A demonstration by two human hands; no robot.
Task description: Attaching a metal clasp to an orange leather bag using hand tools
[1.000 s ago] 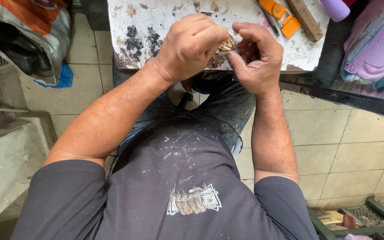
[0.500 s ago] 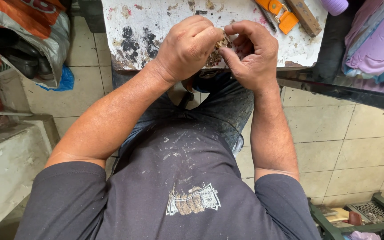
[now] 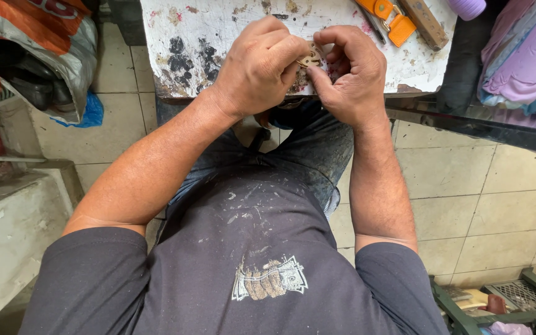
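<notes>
My left hand (image 3: 262, 65) and my right hand (image 3: 352, 71) meet over the near edge of a stained white work board (image 3: 206, 37). Between their fingertips they pinch a small flat tan piece (image 3: 310, 59) with holes in it; most of it is hidden by the fingers. Both hands are closed around it, knuckles up, thumbs pressed toward each other. My forearms run down to a dark grey shirt, and blue jeans show under the board.
Orange-handled tools (image 3: 391, 18) and a wooden block (image 3: 426, 22) lie on the board's far right. Purple cloth (image 3: 522, 56) is heaped at the right. A bag with dark shoes (image 3: 32, 68) sits left. A green crate (image 3: 504, 304) stands on the tiled floor.
Both hands stay on the small tan piece at the board's edge. The fingers have shifted slightly around it, and the view has drifted a little.
</notes>
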